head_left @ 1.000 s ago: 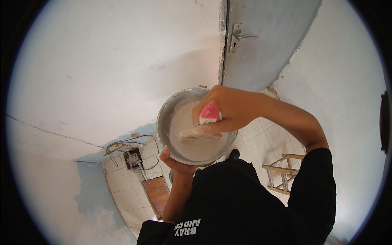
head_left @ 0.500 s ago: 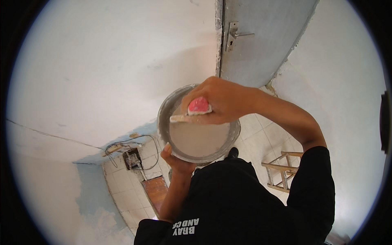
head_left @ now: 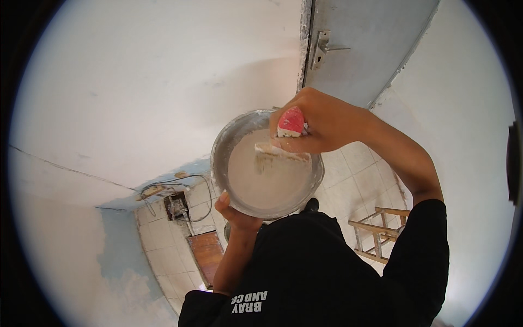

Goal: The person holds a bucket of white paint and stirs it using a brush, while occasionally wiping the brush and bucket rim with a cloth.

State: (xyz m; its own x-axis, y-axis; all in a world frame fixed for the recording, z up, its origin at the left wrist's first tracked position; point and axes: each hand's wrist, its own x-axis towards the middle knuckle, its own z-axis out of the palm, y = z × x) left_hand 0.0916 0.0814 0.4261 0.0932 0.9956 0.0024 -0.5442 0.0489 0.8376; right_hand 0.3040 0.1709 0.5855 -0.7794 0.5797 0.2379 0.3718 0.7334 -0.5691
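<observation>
Scraper blade [head_left: 280,153] now lowered from the rim into white paste, right hand [head_left: 321,122] grip clamped on its red handle [head_left: 291,121], left hand [head_left: 237,213] grip closed under metal pan [head_left: 220,158], white wall [head_left: 152,82] behind.

A pale tiled floor [head_left: 354,185] carries a wooden ladder [head_left: 381,231].

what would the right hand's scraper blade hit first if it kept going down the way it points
Probably the pale putty in the round metal pan; the right hand aims the red-handled scraper down into it, blade apparently touching.
</observation>
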